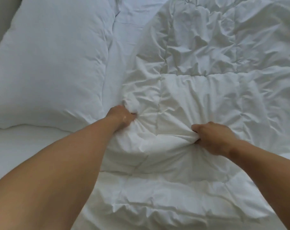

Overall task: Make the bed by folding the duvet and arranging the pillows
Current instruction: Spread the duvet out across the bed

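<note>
A white quilted duvet [199,80] covers the middle and right of the bed, crumpled all over, with stitched seams dividing it into puffy panels and deep creases running across its far part. Both hands are clenched on it near its left edge. The left hand [122,116] bunches a wad of the fabric at the edge, so that folds radiate out from the fist. The right hand [212,138], apart from the left and slightly nearer, pinches a ridge of cloth. A large white pillow [54,60] lies to the left, just beside the duvet, with a strip of fitted sheet [124,30] showing between them at the far side.
</note>
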The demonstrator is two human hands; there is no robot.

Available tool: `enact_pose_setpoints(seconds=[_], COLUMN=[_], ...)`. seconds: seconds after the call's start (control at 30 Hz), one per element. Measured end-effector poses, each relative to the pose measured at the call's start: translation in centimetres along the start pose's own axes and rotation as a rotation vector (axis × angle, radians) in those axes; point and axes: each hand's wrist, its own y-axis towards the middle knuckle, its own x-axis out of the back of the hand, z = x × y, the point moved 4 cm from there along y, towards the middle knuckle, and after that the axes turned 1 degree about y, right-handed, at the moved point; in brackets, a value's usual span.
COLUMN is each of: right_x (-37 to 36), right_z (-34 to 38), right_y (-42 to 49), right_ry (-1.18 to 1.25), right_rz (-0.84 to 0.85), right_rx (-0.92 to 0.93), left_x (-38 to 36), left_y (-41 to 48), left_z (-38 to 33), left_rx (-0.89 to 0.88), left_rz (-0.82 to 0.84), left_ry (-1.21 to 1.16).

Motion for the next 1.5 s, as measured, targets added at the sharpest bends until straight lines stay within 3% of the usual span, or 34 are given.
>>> enact_pose_setpoints(seconds=[0.1,0.17,0.23,0.37,0.43,0.53,0.57,0.6,0.73,0.9,0.97,1.07,1.13,1.2,1.23,1.3,1.37,1.43,1.5], right_x=[6.3,10.1,11.2,6.7,5.6,2.7,0.8,-1.6,-10.7,-10.1,-9.7,-10.1,-11.1,-12.8,-13.4,-12.4,-9.6,-7.3,-7.2], right_z=[-3.7,-5.5,-6.2,-4.0,-2.2,-0.5,0.0,0.4,-2.8,-6.0,-4.7,-3.2,-1.9,-0.6,-0.5,-2.7,-7.3,-13.5,-19.4], right_y=[1.6,2.8,4.1,3.4,-0.3,-8.6,-11.3,-13.6,-16.4,-11.7,-11.6,-14.4,-17.2,-19.8,-20.8,-21.8,-22.7,-24.8,-27.0], right_ry=[0.085,0.144,0.256,0.474,0.512,0.415,0.359,0.289,-0.053,-0.006,0.097,0.235,0.328,0.395,0.386,0.420,0.401,0.348,0.282], right_rz=[-0.267,-0.484,-0.510,-0.169,-0.263,-0.580,-0.604,-0.553,-0.068,-0.034,0.056,0.164,0.168,0.274,0.300,0.121,-0.299,-0.600,-0.617], right_rx=[-0.155,-0.245,-0.296,-0.218,-0.141,-0.027,0.001,0.040,0.024,-0.172,-0.145,-0.048,-0.008,0.088,0.140,0.122,0.040,-0.152,-0.346], left_x=[7.0,10.1,10.4,4.3,0.2,-4.4,-5.5,-6.4,-8.3,-7.6,-7.7,-10.6,-15.6,-20.9,-22.8,-24.5,-24.7,-25.0,-26.0], left_y=[0.8,2.0,3.0,2.4,0.2,-3.8,-4.9,-6.0,-8.2,-8.9,-10.8,-16.5,-20.5,-23.3,-23.8,-23.9,-25.1,-27.0,-29.7], left_z=[-3.5,-5.4,-5.6,-0.9,2.6,8.1,9.6,10.9,15.4,15.9,12.5,4.4,-0.7,-3.2,-3.5,-3.9,-5.1,-7.8,-11.0], left_rx=[-0.038,-0.097,-0.077,0.051,0.009,0.012,0.044,0.088,0.158,0.220,0.109,-0.372,-0.646,-0.632,-0.571,-0.443,-0.383,-0.555,-0.829], left_rz=[-0.376,-0.500,-0.465,-0.180,-0.102,-0.185,-0.209,-0.209,-0.214,-0.272,-0.397,-0.524,-0.250,0.115,0.172,0.146,0.070,-0.104,-0.215], left_ry=[-0.311,-0.383,-0.320,-0.210,-0.184,0.008,0.032,-0.006,-0.075,0.065,0.112,0.027,-0.001,0.201,0.343,0.498,0.525,0.392,0.163])
